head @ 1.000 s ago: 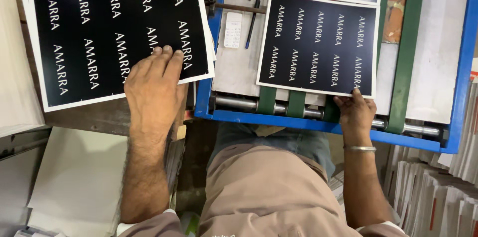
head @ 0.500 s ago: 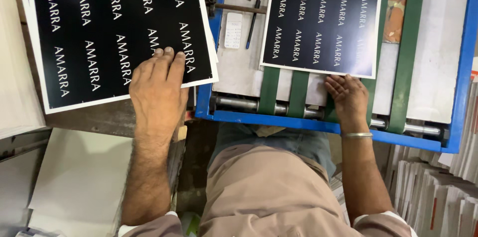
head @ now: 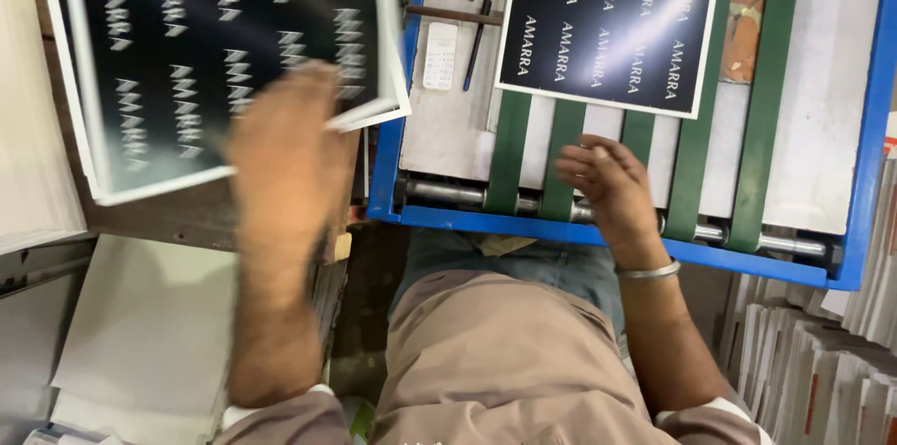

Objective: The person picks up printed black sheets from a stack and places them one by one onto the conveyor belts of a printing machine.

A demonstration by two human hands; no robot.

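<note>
Sheet on the green belts (head: pixel 509 150) has travelled up-table since a moment ago, black printed sheet (head: pixel 607 20) now clear of the right hand (head: pixel 612 188), which rests open, holding nothing; left hand (head: pixel 290 160), blurred, lifts the top sheet (head: pixel 224 52) off the stack's corner.

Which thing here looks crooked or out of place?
The top black printed sheet on the left pile sits askew, its corner past the feeder's blue edge, under the blurred left hand. The sheet on the green belts lies almost straight.

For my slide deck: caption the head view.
Left hand lifts a black printed sheet while right hand rests on green belts.
</note>
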